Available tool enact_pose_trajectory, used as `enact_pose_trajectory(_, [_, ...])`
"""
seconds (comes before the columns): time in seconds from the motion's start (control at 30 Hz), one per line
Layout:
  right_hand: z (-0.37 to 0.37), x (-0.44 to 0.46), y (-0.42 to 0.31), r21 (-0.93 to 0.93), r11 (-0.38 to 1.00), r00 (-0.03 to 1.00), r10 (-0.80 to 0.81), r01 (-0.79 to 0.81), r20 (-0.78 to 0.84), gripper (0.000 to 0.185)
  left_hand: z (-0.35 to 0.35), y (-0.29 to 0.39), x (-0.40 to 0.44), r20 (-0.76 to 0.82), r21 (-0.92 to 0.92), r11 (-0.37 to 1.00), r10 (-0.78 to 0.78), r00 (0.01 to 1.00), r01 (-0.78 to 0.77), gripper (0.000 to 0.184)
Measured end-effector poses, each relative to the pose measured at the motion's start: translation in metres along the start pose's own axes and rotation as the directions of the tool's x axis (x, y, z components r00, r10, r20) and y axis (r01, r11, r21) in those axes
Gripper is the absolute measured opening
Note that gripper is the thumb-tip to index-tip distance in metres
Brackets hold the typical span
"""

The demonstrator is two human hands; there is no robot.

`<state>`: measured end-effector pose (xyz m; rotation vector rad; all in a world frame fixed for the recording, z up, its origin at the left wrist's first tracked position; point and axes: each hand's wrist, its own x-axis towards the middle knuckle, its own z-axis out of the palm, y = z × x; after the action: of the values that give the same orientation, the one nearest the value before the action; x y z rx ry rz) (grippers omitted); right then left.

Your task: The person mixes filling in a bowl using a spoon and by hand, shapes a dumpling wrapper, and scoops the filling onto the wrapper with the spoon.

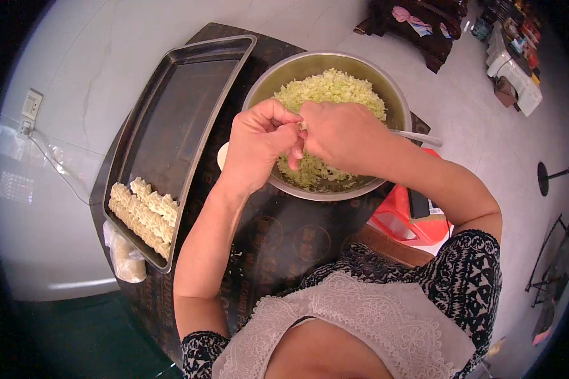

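Observation:
My left hand (259, 144) and my right hand (342, 134) meet over the near side of a wide metal bowl (278, 69). Their fingertips pinch together around a small pale dumpling (302, 128), mostly covered by the fingers. Chopped pale-green cabbage filling (335, 88) fills much of the bowl. A spoon handle (418, 136) juts over the bowl's right rim, partly behind my right forearm. Beside my left wrist, a round white edge (222, 156) shows, mostly hidden. Pleated dumplings (146, 211) lie in close rows at the near end of a dark tray (186, 114) on the left.
The dark patterned table (284, 234) carries the bowl and tray. A plastic bag with pale contents (128, 258) sits by the tray's near corner. A red plastic stool (398, 211) with a dark object on it stands right of the table. Dark wooden furniture (417, 25) is farther back.

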<state>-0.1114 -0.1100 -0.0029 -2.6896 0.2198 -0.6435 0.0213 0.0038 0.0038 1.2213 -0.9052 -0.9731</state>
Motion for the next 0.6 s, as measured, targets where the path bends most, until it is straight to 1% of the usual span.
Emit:
enact_pose_trajectory(0.07, [-0.002,0.001,0.003,0.054,0.998,0.998,0.008,-0.012,0.064,0.026,0.0,0.001,0.0,-0.007,-0.024,1.0,-0.017,1.0,0.017,0.007])
enact_pose_trajectory(0.1, [-0.003,0.002,0.003,0.055,0.998,0.998,0.008,-0.012,0.064,0.026,-0.001,0.001,0.0,0.005,-0.049,0.999,-0.02,1.0,0.02,0.007])
enact_pose_trajectory(0.17, [-0.007,0.003,0.004,0.164,0.985,0.992,0.034,-0.054,0.119,0.025,-0.002,0.001,0.001,0.017,-0.075,0.997,-0.023,1.0,0.024,0.006])
enact_pose_trajectory(0.2, [-0.007,0.003,0.005,0.164,0.985,0.992,0.034,-0.054,0.12,0.025,-0.002,0.001,0.001,0.021,-0.091,0.995,-0.029,0.999,0.031,0.006])
enact_pose_trajectory(0.27, [-0.008,0.003,0.007,0.246,0.967,0.99,0.027,-0.06,0.138,0.025,-0.003,0.002,0.001,0.025,-0.108,0.993,-0.037,0.999,0.039,0.006])
enact_pose_trajectory(0.4, [-0.011,0.003,0.009,0.305,0.951,0.99,0.005,-0.048,0.138,0.024,-0.004,0.003,0.001,0.046,-0.153,0.986,-0.058,0.997,0.064,0.007])
enact_pose_trajectory(0.47, [-0.013,0.003,0.011,0.455,0.887,0.984,0.0,-0.082,0.176,0.024,-0.005,0.004,0.001,0.055,-0.182,0.981,-0.065,0.996,0.074,0.007])
enact_pose_trajectory(0.5, [-0.01,0.003,0.015,0.454,0.887,0.985,0.001,-0.082,0.175,0.024,-0.005,0.004,0.001,0.061,-0.195,0.977,-0.074,0.995,0.084,0.007])
enact_pose_trajectory(0.57, [0.002,0.001,0.025,0.575,0.817,0.994,-0.082,0.028,0.067,0.014,-0.005,0.004,0.001,0.067,-0.207,0.974,-0.082,0.994,0.094,0.007])
enact_pose_trajectory(0.6, [-0.003,0.001,0.022,0.575,0.818,0.994,-0.082,0.029,0.066,0.014,-0.004,0.004,0.001,0.069,-0.224,0.971,-0.072,0.995,0.085,0.007])
